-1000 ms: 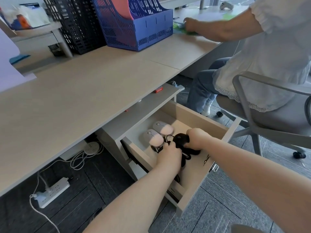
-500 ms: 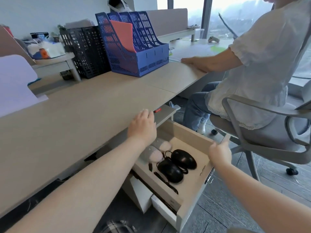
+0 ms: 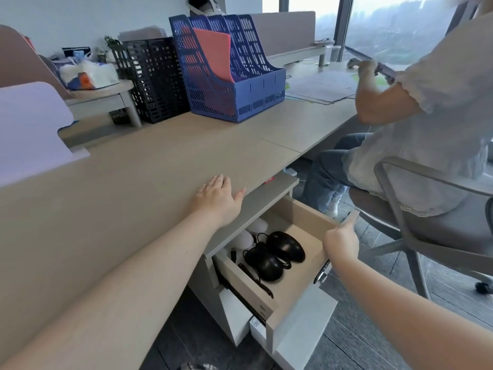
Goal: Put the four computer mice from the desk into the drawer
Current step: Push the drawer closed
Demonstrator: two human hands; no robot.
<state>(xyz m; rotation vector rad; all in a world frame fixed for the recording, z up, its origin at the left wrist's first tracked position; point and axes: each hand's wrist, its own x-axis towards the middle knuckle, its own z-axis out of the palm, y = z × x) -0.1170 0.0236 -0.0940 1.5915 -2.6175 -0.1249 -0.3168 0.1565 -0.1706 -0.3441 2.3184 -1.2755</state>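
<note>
- In the open drawer (image 3: 298, 283): two black mice (image 3: 274, 253) side by side at centre, cords coiled around them; two pale mice (image 3: 246, 237) just behind, half hidden under the bench (image 3: 149, 166) edge. All four look stowed.
- Handling, as a judgement: mice are light, hard smooth plastic shells, a bit slippery; best taken over the hump with thumb and fingers on the flanks. Cords are limp and can snag on the drawer side, so keep them inside before any push.
- Drawer looks stiff board on metal runners; take it at the front panel, not the side wall.
- Left hand (image 3: 217, 198) lies flat on the bench edge, fingers spread, holding nothing.
- Right hand (image 3: 341, 240) is at the drawer's right front corner, fingers curled on the rim.
- Versus half a second ago: the mice haven't moved, left hand has slid further onto the bench, right hand stays on the same corner.
- Blue file rack (image 3: 229, 70) and a seated person (image 3: 426, 124) sit well apart.
</note>
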